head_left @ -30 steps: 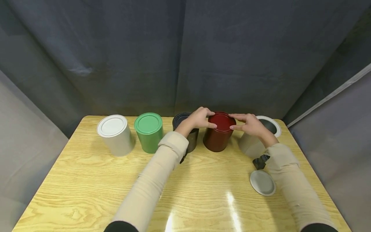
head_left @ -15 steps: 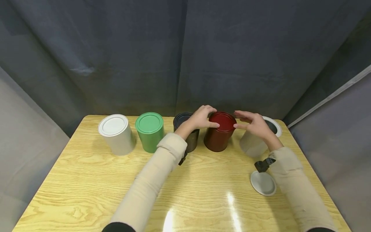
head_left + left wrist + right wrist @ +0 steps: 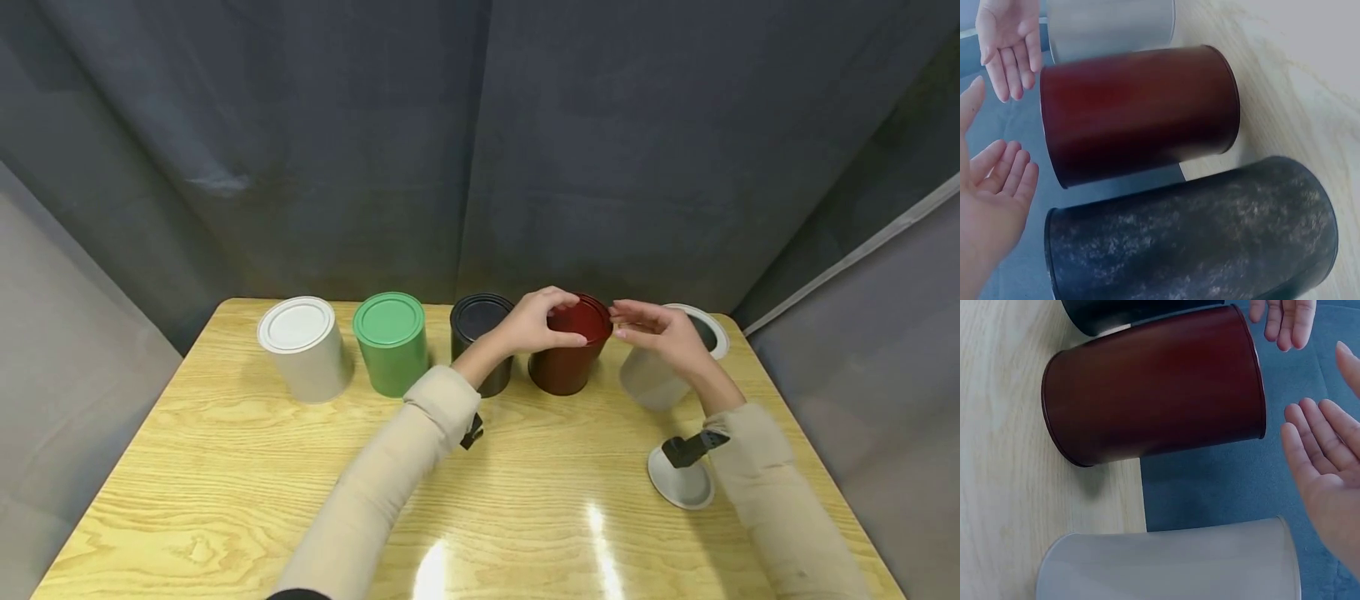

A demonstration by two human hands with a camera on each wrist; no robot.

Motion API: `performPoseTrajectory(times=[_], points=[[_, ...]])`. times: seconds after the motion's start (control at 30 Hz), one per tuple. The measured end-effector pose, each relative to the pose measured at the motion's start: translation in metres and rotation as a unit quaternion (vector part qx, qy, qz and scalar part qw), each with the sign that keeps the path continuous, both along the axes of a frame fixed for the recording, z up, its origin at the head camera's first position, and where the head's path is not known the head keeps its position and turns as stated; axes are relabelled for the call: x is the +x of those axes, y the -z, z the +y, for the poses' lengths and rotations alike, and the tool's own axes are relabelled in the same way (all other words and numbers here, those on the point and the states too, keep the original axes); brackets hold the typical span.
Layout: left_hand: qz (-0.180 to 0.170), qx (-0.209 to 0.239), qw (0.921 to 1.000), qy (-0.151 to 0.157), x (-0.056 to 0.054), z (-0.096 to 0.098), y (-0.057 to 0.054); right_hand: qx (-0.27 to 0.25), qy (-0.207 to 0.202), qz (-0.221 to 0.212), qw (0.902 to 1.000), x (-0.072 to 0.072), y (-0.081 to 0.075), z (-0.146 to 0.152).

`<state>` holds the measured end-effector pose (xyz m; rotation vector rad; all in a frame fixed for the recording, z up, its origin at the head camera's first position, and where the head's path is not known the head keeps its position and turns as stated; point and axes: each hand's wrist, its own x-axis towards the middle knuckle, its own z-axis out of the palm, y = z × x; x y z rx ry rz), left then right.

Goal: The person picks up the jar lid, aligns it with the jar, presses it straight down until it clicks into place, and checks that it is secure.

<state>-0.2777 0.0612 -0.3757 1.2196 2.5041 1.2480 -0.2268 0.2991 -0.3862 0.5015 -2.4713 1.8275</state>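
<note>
A dark red can [image 3: 561, 372] with a red lid stands upright on the table. Over its left rim hovers my left hand [image 3: 542, 323], fingers relaxed and thumb apart, holding nothing. My right hand [image 3: 666, 335] is at the can's right side, its loosely bent fingers likewise holding nothing. Both wrist views show a gap between the hands and the red can [image 3: 1141, 115]. Left of it is a black can [image 3: 483, 321] with a mottled side [image 3: 1191, 240]. To the right, a light grey can [image 3: 651, 379] has its top off and is partly hidden by my right hand.
A white-lidded can [image 3: 303, 358] and a green can [image 3: 390, 354] stand farther left in the row. One loose round grey lid [image 3: 682, 483] lies near the right forearm, partly behind the wrist camera [image 3: 686, 450]. Dark curtain [image 3: 337, 167] hangs directly behind the table [image 3: 225, 467].
The fingers, close around the red lid a second ago, have come away from it. My right hand has shifted right and toward me; my left hand has moved slightly right and lower in view.
</note>
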Motion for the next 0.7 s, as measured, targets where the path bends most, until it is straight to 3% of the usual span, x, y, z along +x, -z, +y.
performPoseTrajectory(times=[0.2,0.47,0.7], points=[[-0.008,0.028,0.9995,0.013,0.011,0.0,0.005,-0.045,-0.027,0.016,0.9985,0.009,0.005,0.002],[-0.01,0.05,0.9977,0.044,0.028,0.002,0.014,-0.027,-0.025,0.028,0.999,0.029,0.011,0.011],[0.009,0.065,0.9964,0.054,0.042,0.007,0.023,-0.051,-0.049,0.036,0.9968,0.046,0.02,0.021]])
